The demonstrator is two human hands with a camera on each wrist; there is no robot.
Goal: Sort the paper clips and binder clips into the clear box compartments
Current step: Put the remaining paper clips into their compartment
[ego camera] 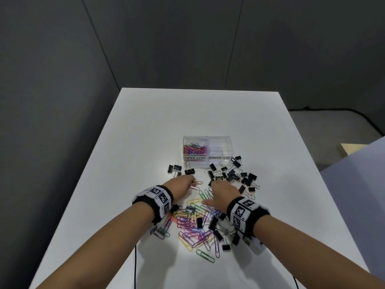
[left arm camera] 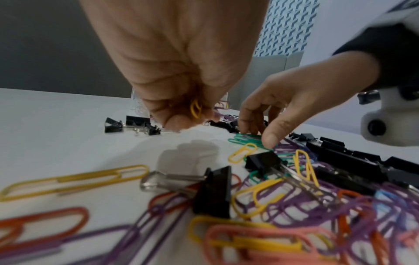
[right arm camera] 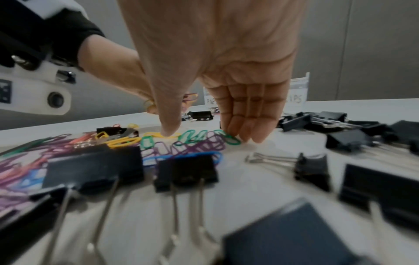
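Observation:
The clear box (ego camera: 227, 140) stands mid-table; its left compartment, labelled PAPER CLIPS, holds several coloured paper clips (ego camera: 194, 149), and the right one is labelled BINDER CLIPS. My left hand (left arm camera: 192, 116) hovers just above the table in front of the box, fingers curled round a yellow paper clip (left arm camera: 195, 109) and some purple ones. My right hand (right arm camera: 204, 136) reaches down with straight fingers onto loose clips: the thumb presses a yellow clip (right arm camera: 156, 134), the fingertips (right arm camera: 247, 134) touch a green clip (right arm camera: 233, 141). A mixed pile of paper clips (ego camera: 193, 226) lies under both wrists.
Black binder clips (ego camera: 235, 175) are scattered right of my right hand and in front of the box; a few more (ego camera: 175, 168) lie left of it, and others sit in the pile (ego camera: 212, 223). Table edges run close on both sides; a black cable (ego camera: 135, 268) hangs at the near edge.

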